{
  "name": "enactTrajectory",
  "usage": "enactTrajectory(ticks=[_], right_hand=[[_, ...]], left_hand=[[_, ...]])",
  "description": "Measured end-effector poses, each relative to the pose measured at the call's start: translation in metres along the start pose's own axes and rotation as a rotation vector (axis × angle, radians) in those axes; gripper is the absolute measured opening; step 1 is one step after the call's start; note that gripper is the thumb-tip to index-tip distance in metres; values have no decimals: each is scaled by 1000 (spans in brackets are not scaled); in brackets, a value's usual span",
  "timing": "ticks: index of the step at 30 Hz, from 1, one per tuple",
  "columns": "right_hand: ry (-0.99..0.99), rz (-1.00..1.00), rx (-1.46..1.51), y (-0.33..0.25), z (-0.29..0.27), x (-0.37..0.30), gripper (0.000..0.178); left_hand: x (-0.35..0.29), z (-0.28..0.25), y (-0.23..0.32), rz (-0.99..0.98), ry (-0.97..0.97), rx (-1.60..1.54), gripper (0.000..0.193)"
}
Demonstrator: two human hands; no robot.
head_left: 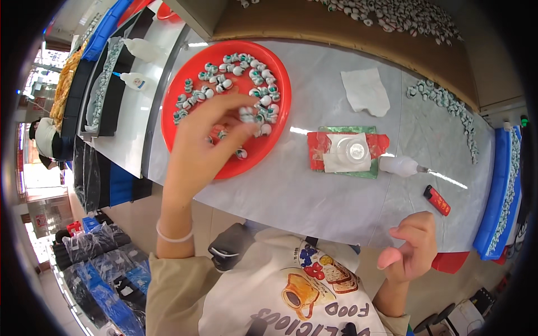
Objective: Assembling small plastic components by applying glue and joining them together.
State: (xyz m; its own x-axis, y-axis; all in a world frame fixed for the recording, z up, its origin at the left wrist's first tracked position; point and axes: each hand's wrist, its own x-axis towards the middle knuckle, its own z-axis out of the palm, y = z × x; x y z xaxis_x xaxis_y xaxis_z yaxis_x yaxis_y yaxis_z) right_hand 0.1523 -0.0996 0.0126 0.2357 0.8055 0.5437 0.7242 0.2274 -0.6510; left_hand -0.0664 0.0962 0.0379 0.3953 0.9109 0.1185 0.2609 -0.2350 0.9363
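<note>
White-green pieces (226, 84) lie in a red tray (283, 84).

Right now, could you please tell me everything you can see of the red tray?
The red tray is rounded, glossy and plastic-looking, with a raised rim. It lies flat at the left of the grey tabletop, holding small white pieces with green markings. The left hand is over it, hiding part; whether they touch is unclear.

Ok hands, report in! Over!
Left hand: apparently pinching white-and-green piece. Right hand: loosely curled, near lighter. Left hand partly hides red tray.
</note>
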Motion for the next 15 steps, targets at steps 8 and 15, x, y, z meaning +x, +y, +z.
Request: enactTrajectory(ticks=[8, 15], right_hand=[[-35, -8, 4, 1, 0, -1, 49], [18, 82, 1, 12, -9, -2, 43]], left_hand=[[38, -14, -7, 585, -244, 899, 21], [32, -23, 12, 180, -179, 975, 22]])
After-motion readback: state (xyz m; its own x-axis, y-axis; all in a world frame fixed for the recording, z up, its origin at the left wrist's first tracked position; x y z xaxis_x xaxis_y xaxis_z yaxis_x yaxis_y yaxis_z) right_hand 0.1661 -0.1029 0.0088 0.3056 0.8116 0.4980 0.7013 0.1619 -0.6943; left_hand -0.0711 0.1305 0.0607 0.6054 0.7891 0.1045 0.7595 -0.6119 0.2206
